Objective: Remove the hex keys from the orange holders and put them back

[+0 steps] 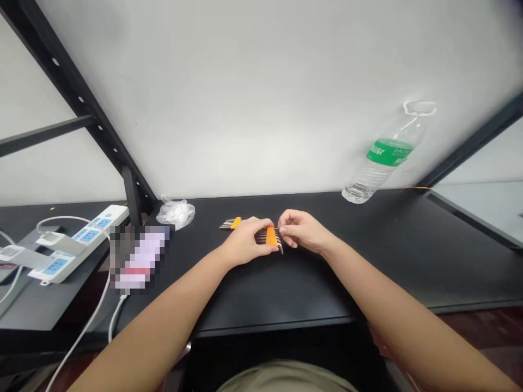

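My left hand (249, 243) is closed round an orange holder (271, 236) with a row of metal hex keys, thumb on the near edge and fingers on the far edge. The bent ends of the keys (280, 242) stick out to the right. At the far end of that row, my right hand (301, 231) pinches what looks like the thin end of a small hex key, mostly hidden by the fingertips. Just behind my left hand, a second orange holder (237, 222) lies on the black table (269, 294), its hex keys pointing left.
A crumpled clear plastic bag (176, 213) lies at the back left. A phone-like device (141, 258), blurred out, has a white cable. Further left is a white power strip (81, 242) with plugs. A green-labelled plastic bottle (388, 152) leans on the wall at the right.
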`<state>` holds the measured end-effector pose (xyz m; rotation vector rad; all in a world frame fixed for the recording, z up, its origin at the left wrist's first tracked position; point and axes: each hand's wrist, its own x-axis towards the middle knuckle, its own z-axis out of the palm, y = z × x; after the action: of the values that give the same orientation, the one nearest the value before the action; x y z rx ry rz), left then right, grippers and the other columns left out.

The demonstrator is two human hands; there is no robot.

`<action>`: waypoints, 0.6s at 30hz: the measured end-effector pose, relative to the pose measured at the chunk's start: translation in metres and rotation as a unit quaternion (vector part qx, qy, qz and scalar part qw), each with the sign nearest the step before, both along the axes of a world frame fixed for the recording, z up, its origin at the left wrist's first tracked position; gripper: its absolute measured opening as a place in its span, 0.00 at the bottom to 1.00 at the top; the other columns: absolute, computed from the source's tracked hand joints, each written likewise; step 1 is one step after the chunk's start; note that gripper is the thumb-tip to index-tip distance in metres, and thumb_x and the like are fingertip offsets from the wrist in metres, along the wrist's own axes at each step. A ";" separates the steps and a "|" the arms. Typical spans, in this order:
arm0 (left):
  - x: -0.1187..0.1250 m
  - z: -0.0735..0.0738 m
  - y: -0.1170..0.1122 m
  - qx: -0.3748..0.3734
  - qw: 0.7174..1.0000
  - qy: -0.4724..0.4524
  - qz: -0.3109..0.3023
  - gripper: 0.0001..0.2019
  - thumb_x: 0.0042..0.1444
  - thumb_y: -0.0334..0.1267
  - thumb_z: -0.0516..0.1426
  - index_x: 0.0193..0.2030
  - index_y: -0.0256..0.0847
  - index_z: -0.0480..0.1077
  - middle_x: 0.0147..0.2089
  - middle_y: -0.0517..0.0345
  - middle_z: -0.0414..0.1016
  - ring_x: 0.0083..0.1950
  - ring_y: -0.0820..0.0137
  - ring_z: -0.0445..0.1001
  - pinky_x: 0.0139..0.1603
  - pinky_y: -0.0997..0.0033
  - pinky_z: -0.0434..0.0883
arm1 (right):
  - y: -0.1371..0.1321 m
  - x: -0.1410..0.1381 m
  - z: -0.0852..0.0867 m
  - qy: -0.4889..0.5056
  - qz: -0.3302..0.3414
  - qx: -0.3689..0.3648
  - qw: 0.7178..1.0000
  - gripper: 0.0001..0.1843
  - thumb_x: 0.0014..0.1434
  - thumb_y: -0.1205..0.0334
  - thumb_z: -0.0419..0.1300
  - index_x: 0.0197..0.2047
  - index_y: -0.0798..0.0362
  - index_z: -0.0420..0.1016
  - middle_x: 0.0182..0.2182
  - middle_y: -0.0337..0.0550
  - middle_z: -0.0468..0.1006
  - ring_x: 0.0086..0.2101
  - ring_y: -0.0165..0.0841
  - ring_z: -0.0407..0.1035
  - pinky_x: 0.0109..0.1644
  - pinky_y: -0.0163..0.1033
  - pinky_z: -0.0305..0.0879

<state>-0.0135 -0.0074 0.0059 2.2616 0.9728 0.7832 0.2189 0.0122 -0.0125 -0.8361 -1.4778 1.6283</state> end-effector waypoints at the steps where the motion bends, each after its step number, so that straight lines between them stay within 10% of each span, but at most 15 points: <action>1: 0.000 0.001 -0.001 -0.004 1.000 -0.007 -0.003 0.16 0.53 0.44 0.67 0.48 0.47 0.74 0.42 0.60 0.77 0.44 0.65 0.73 0.48 0.64 0.71 | 0.000 0.000 -0.002 0.017 0.010 -0.014 1.000 0.16 0.56 0.54 0.73 0.37 0.52 0.72 0.22 0.35 0.74 0.18 0.27 0.64 0.20 0.32 0.59; 10: 0.000 0.002 -0.005 0.011 1.000 -0.012 -0.021 0.19 0.53 0.46 0.68 0.52 0.49 0.75 0.43 0.56 0.74 0.49 0.61 0.72 0.53 0.60 0.70 | 0.001 -0.003 -0.008 0.064 0.027 -0.079 0.995 0.17 0.57 0.52 0.73 0.41 0.52 0.74 0.25 0.34 0.73 0.20 0.24 0.61 0.22 0.30 0.56; 18: 0.001 -0.001 0.000 0.082 0.995 0.049 0.002 0.23 0.56 0.41 0.65 0.59 0.48 0.73 0.50 0.50 0.74 0.58 0.56 0.70 0.63 0.52 0.66 | -0.001 -0.010 -0.008 -0.007 0.020 -0.090 0.996 0.20 0.61 0.46 0.69 0.45 0.51 0.71 0.34 0.41 0.79 0.30 0.32 0.75 0.33 0.38 0.75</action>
<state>-0.0129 -0.0074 0.0044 2.4596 0.9900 0.7865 0.2087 0.0113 -0.0202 -0.9228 -1.3800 1.8086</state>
